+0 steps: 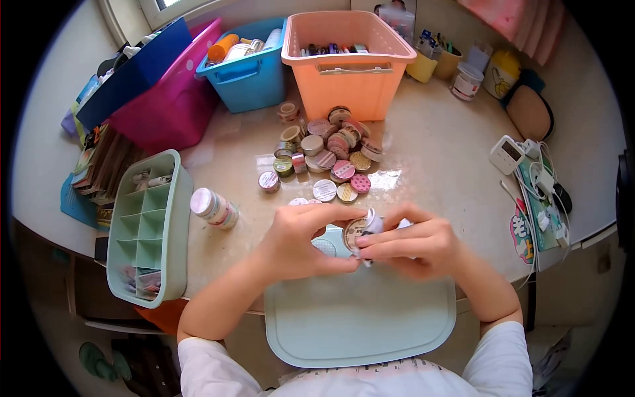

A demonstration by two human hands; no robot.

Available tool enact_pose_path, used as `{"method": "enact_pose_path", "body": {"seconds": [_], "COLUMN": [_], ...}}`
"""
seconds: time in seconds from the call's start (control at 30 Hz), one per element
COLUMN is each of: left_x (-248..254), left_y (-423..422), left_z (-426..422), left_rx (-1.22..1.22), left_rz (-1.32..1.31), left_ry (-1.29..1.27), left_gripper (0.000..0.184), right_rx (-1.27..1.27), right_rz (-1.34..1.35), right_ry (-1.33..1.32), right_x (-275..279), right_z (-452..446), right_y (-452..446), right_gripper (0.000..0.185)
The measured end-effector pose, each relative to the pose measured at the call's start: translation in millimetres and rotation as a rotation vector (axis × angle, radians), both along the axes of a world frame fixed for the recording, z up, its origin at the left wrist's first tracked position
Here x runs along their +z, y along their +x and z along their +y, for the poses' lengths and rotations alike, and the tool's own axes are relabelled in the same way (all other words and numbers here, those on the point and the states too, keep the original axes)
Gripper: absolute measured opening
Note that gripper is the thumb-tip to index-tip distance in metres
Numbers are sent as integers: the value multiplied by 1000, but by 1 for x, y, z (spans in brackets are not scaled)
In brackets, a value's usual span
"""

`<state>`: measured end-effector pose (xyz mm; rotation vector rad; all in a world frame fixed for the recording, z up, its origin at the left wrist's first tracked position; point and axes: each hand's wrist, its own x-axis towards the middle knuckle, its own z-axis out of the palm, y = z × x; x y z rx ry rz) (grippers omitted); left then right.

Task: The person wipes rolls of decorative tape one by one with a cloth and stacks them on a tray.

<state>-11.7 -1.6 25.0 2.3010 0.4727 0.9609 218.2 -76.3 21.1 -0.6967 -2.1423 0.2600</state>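
My left hand (301,241) grips a round brown-patterned roll of tape (353,233) by its edge, between thumb and fingers. My right hand (420,246) is closed on a crumpled white wipe (374,221), pressed against the roll's right side. Both hands are above the near edge of the desk, over a pale green lid (360,324) that juts out towards my body. Just beyond them lies a loose pile of patterned tape rolls (325,190), some flat and some on edge. My right fingers hide part of the roll and the wipe.
A sectioned green organizer (178,228) and a white-capped bottle (217,210) stand to the left. Pink (169,109), blue (248,86) and orange (347,86) bins line the back. White cables (546,178) and a small white device (507,155) lie at right.
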Motion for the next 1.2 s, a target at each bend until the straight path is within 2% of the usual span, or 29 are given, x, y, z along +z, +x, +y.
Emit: {"method": "enact_pose_path", "body": {"seconds": [0.17,0.23,0.27,0.37,0.53,0.63,0.73,0.8,0.87,0.9,0.93,0.97,1.0,1.07,1.13,1.2], "left_x": [-6,-12,-12,-4,-1,-6,-6,-1,0,2,4,-2,-6,-11,-10,-2], "left_y": [1,6,6,5,0,0,1,3,3,7,9,7,8,9,11,14], "left_z": [1,-3,-3,-4,-1,-1,-2,-4,-1,0,2,8,9,10,6,-13], "left_rx": [-29,-33,-37,78,166,141,89,132,122,98,74,32,32,3,-33,78], "left_rz": [9,-47,-45,-81,-97,-124,-74,-139,-162,-219,-273,-219,-219,-238,-210,-273], "left_ry": [-33,54,52,14,35,31,-11,37,37,107,177,276,279,311,360,-134], "left_gripper": [48,48,48,48,49,48,49,55,56,51,48,46,46,47,53,60], "right_rx": [66,-36,-39,-279,-269,-108,-202,-309,-269,-270,-144,-6,3,-15,-59,-105], "right_rz": [-10,-26,-24,-32,15,15,10,151,742,740,897,1046,996,823,792,759], "right_ry": [38,163,161,245,259,162,222,113,-572,-568,-844,-1119,-1154,-885,-790,-694], "right_x": [-5,-7,-5,-4,-6,-8,-3,-4,-10,-9,-7,-5,-4,-10,-17,-20], "right_z": [7,7,6,3,3,3,6,9,5,4,4,3,-1,-2,-1,0], "right_y": [-9,-17,-15,-7,-6,-9,-11,-5,-6,-6,-6,-6,-11,-17,-15,-11], "right_gripper": [39,40,40,42,44,44,43,28,24,24,24,25,30,32,33,34]}}
